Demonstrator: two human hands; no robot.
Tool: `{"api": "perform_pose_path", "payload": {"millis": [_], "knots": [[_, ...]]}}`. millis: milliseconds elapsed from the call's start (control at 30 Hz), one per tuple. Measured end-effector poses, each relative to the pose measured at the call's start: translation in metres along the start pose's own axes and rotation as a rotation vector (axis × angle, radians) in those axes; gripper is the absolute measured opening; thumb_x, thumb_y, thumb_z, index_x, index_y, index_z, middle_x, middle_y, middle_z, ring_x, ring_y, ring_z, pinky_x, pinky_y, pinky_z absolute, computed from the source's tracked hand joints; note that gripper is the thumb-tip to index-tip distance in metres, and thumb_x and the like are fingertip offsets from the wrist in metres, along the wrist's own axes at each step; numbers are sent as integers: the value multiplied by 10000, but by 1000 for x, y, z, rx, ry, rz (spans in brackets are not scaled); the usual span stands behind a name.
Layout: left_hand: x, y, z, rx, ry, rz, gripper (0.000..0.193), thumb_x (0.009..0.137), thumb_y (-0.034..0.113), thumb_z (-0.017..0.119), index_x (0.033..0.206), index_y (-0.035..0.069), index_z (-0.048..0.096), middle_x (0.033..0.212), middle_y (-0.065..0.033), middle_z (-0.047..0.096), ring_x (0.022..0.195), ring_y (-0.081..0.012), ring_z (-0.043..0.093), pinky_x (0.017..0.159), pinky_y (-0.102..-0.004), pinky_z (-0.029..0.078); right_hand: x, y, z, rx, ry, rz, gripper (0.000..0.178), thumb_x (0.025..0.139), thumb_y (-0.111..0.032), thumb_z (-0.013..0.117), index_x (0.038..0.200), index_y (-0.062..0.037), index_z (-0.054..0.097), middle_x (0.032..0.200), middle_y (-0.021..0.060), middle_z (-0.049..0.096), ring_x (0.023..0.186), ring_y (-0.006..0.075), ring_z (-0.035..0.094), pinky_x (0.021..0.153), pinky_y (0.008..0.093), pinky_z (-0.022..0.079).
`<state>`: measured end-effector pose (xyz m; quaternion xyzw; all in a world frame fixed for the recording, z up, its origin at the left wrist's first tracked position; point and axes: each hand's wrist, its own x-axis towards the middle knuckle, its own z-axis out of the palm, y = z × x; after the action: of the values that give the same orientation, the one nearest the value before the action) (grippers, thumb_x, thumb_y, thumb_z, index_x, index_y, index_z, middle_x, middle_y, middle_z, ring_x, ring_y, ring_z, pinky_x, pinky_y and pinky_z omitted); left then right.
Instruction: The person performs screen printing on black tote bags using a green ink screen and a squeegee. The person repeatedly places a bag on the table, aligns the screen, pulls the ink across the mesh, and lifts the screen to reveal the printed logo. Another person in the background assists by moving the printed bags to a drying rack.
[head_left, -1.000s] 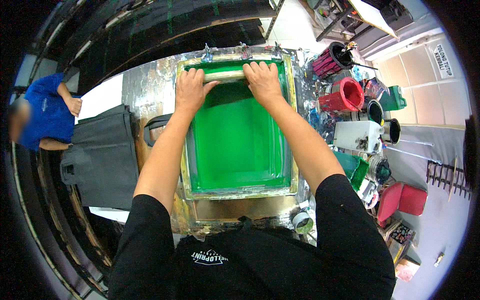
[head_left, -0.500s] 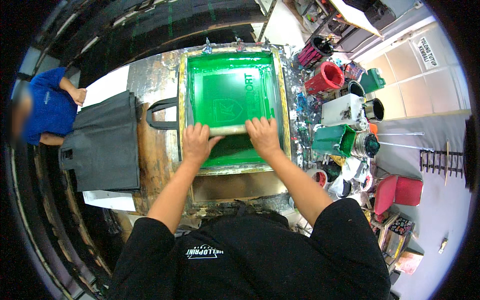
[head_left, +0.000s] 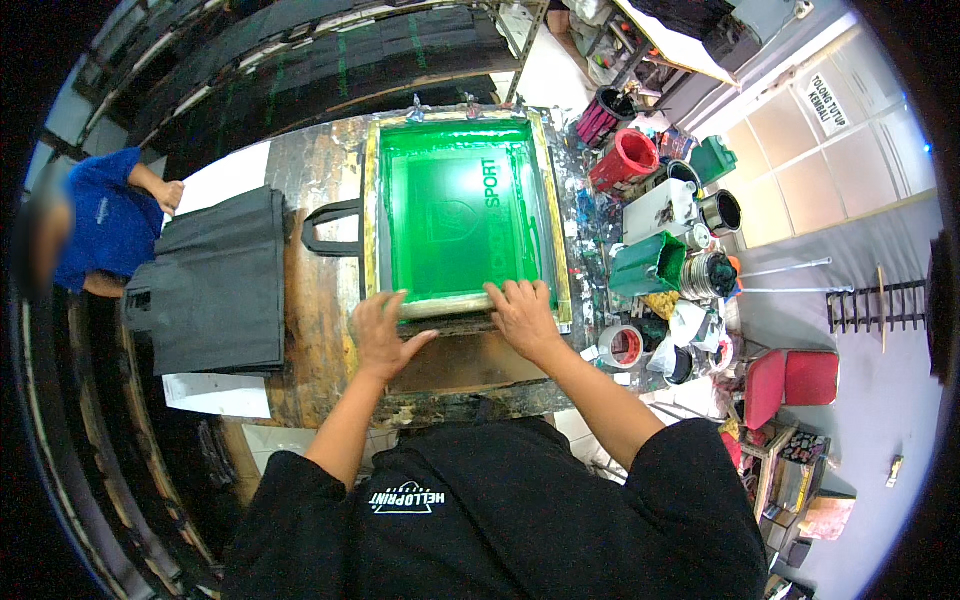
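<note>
A wooden-framed printing screen (head_left: 372,180) covered in glossy green ink lies on the table, with a crest and lettering showing through its mesh. A pale-handled squeegee (head_left: 452,307) lies across its near end. My right hand (head_left: 524,318) grips the squeegee's right part, fingers curled over the top. At its left end my left hand (head_left: 384,335) is loose, slightly blurred, with fingers stretched out and thumb spread away. From under the frame's left side sticks a black bag handle (head_left: 330,228); the rest of that bag is hidden.
A stack of black bags (head_left: 215,285) lies to the left, near a person in a blue shirt (head_left: 105,215). Along the right edge stand a red bucket (head_left: 622,160), a green ink container (head_left: 645,266), several cans and a tape roll (head_left: 621,346). A red chair (head_left: 765,388) is beyond.
Both hands have come toward me with the squeegee, from the screen's lower middle to its near end. My left hand has loosened and its fingers have spread. The view has shifted slightly.
</note>
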<state>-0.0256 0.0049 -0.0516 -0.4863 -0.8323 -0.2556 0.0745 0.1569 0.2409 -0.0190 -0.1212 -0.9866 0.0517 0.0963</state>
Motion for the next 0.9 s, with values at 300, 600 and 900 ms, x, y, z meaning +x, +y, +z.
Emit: {"api": "perform_pose_path", "payload": {"millis": [300, 600, 900], "knots": [[-48, -57, 19, 74, -251, -404, 1129, 569, 548, 993, 1488, 46, 571, 1245, -166, 560, 1175, -389, 535, 1027, -516, 422, -38, -10, 31, 21, 48, 26, 490, 861, -187, 745, 1333, -211, 617, 1171, 73, 604, 1151, 257, 576, 1050, 574, 332], [-61, -52, 8, -85, -37, -384, 1059, 590, 361, 1017, 1498, 35, 580, 1258, -186, 665, 1140, -337, 613, 1006, -478, 459, -25, -8, -3, 61, 57, 13, 535, 838, -207, 786, 1345, -219, 614, 1210, 76, 596, 1188, 270, 572, 1061, 591, 302], [32, 11, -75, -866, 327, -564, 841, 772, 129, 961, 1497, -16, 559, 1213, -81, 717, 995, -131, 672, 813, -261, 537, 51, -8, -129, -74, 268, 14, 440, 848, -329, 733, 1245, -153, 664, 1086, 89, 617, 1053, 272, 594, 1026, 530, 319]]}}
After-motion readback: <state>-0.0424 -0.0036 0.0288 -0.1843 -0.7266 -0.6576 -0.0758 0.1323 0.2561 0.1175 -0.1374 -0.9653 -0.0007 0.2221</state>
